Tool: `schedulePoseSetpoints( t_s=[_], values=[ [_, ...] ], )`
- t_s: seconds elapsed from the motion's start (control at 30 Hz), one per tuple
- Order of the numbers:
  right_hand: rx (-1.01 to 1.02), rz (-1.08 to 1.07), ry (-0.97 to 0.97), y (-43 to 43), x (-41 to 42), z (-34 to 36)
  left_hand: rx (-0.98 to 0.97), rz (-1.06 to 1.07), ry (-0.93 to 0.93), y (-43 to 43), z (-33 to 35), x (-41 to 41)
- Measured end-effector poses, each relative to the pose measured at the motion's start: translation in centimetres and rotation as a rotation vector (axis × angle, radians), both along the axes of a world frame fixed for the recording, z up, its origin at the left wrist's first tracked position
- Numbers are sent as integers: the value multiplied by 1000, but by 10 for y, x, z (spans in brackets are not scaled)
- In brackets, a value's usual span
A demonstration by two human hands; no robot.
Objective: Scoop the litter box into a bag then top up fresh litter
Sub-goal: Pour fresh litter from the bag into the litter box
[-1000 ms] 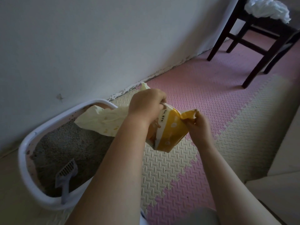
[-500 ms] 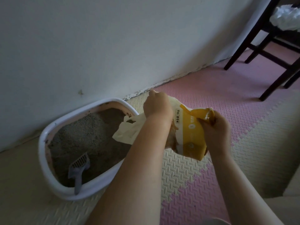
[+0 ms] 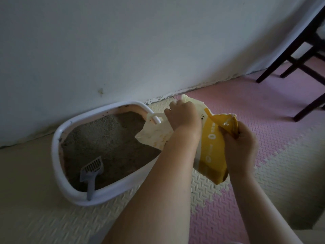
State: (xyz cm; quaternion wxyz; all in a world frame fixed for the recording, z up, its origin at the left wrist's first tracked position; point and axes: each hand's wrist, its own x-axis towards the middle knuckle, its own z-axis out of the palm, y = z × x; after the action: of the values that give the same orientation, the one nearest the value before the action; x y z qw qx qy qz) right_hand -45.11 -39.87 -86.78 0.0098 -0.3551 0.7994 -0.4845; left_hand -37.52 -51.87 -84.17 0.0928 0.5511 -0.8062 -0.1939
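A person is holding a yellow litter bag (image 3: 211,152) with both hands. The left hand (image 3: 182,116) is gripping the bag's top edge, on the side nearest the wall (image 3: 123,41), with its fingers curled tight over it. The right hand (image 3: 240,140) is pinching the yellow torn flap on the bag's right side, with its fingers curled round it. The bag is hanging between the two hands. Most of it is sitting below the left hand and just left of the right hand. Its pale cream part is reaching out over the right end of the litter box (image 3: 56,143).

The white litter box is sitting on the floor mat (image 3: 272,120), right against the wall. Grey litter (image 3: 98,138) is filling it. A grey scoop (image 3: 91,170) is lying in the box's near corner. Its handle is leaning on the near rim and its slotted end is resting on the litter. Dark chair legs (image 3: 299,55) are standing on the pink mat at the far right.
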Motion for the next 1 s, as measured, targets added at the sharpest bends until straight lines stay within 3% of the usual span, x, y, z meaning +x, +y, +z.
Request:
schedulePoseSetpoints(
  t_s=[0.33, 0.5, 0.6, 0.7, 0.87, 1.0],
  values=[
    [-16, -38, 82, -6, 8, 4, 243, 46, -155, -7, 2, -1],
    [-15, 3, 122, -15, 15, 3, 529, 189, 172, -8, 2, -1],
    [9, 55, 183, -19, 19, 3, 731, 177, 366, -9, 1, 3],
    [19, 70, 218, -21, 20, 6, 871, 124, 444, -16, 1, 8],
    [36, 112, 200, -21, 19, 6, 802, 102, 298, -21, 5, 12],
    [33, 111, 101, -20, 17, 2, 740, 160, 436, -18, 1, 9]
  ],
)
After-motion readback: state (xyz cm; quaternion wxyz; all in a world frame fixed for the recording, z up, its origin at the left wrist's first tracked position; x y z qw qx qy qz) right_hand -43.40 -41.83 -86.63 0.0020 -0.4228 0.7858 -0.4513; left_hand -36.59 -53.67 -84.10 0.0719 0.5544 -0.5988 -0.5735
